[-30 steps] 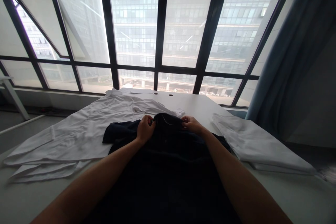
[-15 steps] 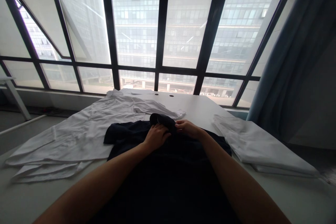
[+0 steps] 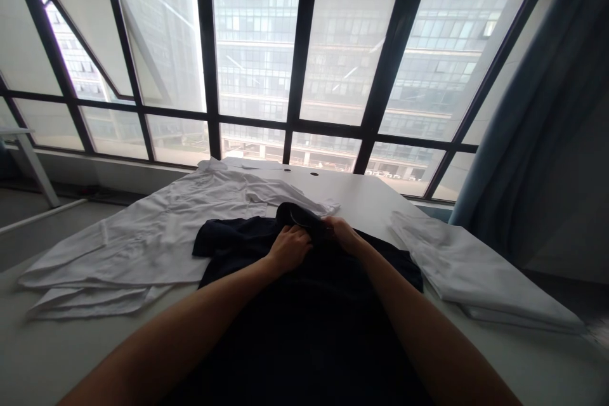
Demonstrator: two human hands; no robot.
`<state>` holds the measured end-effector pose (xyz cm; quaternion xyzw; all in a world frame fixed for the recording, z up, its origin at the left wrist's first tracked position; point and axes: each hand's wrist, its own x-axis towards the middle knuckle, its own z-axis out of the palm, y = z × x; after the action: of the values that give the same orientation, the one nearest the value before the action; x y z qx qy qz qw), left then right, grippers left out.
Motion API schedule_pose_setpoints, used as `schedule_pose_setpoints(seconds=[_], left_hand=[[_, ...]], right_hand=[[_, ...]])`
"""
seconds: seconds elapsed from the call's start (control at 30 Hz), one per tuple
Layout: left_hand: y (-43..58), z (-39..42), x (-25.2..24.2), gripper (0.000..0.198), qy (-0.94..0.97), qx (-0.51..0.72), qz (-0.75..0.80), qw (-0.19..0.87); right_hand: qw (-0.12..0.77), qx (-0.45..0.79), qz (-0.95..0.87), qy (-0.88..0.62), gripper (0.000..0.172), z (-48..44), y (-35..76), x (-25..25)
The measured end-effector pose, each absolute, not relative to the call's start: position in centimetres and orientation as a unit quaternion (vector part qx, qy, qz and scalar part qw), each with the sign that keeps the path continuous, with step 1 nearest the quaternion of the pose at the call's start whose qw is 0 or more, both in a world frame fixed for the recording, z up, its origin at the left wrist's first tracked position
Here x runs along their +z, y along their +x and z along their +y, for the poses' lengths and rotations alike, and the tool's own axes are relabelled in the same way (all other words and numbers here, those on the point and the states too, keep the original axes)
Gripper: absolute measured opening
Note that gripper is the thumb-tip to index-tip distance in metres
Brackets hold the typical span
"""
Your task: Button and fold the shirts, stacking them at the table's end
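From where I'm watching, the dark garment (image 3: pixel 304 323) lies spread on a white table (image 3: pixel 361 193), running from the bottom of the view up to a bunched fold (image 3: pixel 297 214) near the middle of the tabletop. A short sleeve (image 3: pixel 214 242) sticks out to the left. The person's left hand (image 3: pixel 290 248) lies palm down on the cloth just below the fold, fingers curled in. I can't tell whether it is pinching anything or only pressing. The right hand (image 3: pixel 343 235) sits just beside it, with its fingers sunk into the dark fold and apparently closed on the fabric, though the fingertips are hidden.

A large crumpled white garment (image 3: pixel 143 247) spreads across the left of the table, and the dark garment's far edge overlaps it. On the right, a folded white pile (image 3: pixel 476 276) sits near the table's edge, apart from the dark cloth. Two small round holes (image 3: pixel 301 171) mark the far part of the tabletop.

Beyond the table, a tall window with black frames (image 3: pixel 257 57) fills the wall and looks onto a glass office building (image 3: pixel 257 44). A blue-grey curtain (image 3: pixel 518 108) hangs at the right. A grey floor (image 3: pixel 47 228) shows at the left, with a white stand leg (image 3: pixel 31 165) by the wall.
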<state>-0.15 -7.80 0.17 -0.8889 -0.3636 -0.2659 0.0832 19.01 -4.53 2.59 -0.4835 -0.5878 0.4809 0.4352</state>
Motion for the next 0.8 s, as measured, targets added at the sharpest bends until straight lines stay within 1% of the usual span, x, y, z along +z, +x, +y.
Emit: schedule_pose_setpoints(seconds=[0.13, 0.23, 0.33, 0.5, 0.57, 0.67, 0.8], left_hand=[[-0.1, -7.9, 0.2, 0.012, -0.892, -0.257, -0.363, 0.079], [-0.1, -8.0, 0.3, 0.012, -0.889, -0.251, -0.377, 0.068], [0.0, -8.0, 0.4, 0.012, -0.880, -0.254, -0.397, 0.054], [0.1, -7.9, 0.4, 0.010, -0.872, -0.260, -0.413, 0.038], [0.1, -8.0, 0.4, 0.010, -0.867, -0.264, -0.422, 0.034], [0.1, -8.0, 0.4, 0.011, -0.859, -0.268, -0.434, 0.033], [0.0, -7.9, 0.3, 0.021, -0.869, -0.271, -0.411, 0.041]], right_hand=[[0.429, 0.424, -0.631, -0.488, 0.042, -4.7, 19.6, 2.9], [0.477, 0.411, -0.605, -0.487, 0.042, -4.1, 19.7, 2.4], [0.524, 0.457, -0.532, -0.483, 0.035, -3.2, 19.6, 1.8], [0.544, 0.510, -0.469, -0.472, 0.026, -2.7, 19.5, 1.2], [0.542, 0.542, -0.465, -0.443, 0.027, -3.0, 19.7, 1.4], [0.545, 0.584, -0.444, -0.406, 0.032, -3.5, 19.6, 1.8], [0.559, 0.578, -0.440, -0.400, 0.036, -4.0, 18.9, 2.1]])
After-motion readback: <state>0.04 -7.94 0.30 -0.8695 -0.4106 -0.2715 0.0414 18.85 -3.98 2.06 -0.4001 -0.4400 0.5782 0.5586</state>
